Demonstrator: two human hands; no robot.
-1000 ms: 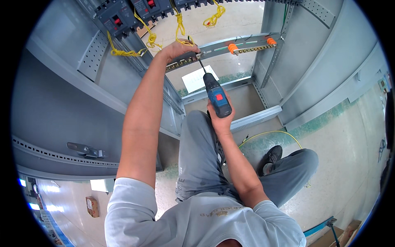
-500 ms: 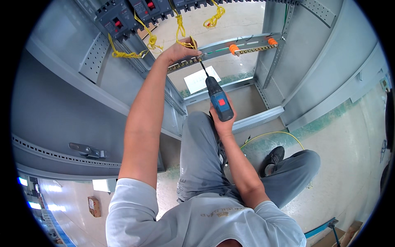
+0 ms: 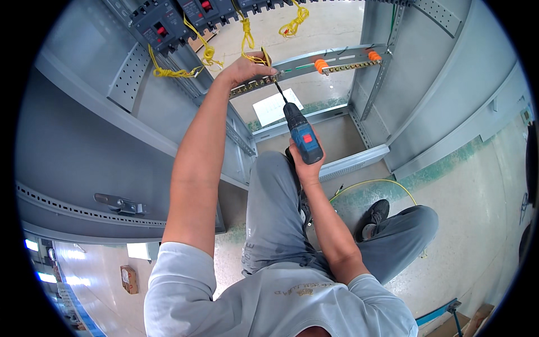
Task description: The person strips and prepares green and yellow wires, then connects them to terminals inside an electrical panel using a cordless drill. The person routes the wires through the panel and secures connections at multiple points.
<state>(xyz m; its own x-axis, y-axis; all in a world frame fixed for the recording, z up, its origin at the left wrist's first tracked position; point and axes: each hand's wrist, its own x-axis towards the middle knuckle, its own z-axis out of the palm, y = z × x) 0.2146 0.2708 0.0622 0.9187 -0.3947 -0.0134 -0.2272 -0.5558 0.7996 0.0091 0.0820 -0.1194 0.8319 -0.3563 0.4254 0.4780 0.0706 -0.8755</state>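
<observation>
From the head view, I read the right hand as closed around the grip of a blue-and-black power drill; the hand's underside is hidden. The left knee of the gray trousers stands just beside this hand on its left, limiting room there. To the hand's right, the perforated sill presents a long edge, and more open room extends above it toward the right side panel. The drill points forward and slightly left, with its bit at the right end of a brass terminal bar; I cannot confirm contact. Directly above that end, the left hand has its thumb and fingers drawn close together; I cannot tell whether they grip a small part. The terminal bar runs left beneath this hand. A slotted gray rail extends from the left fingertips to the right, where two orange insulators carry a second brass bar. Bundled yellow wires hang close above the left hand, restricting upward clearance; circuit breakers are mounted farther up and to its left. The left side panel's perforated bracket edges that side, well apart from the hand. Below the rail, beyond the drill, a white sheet lies within the open frame's outline.
</observation>
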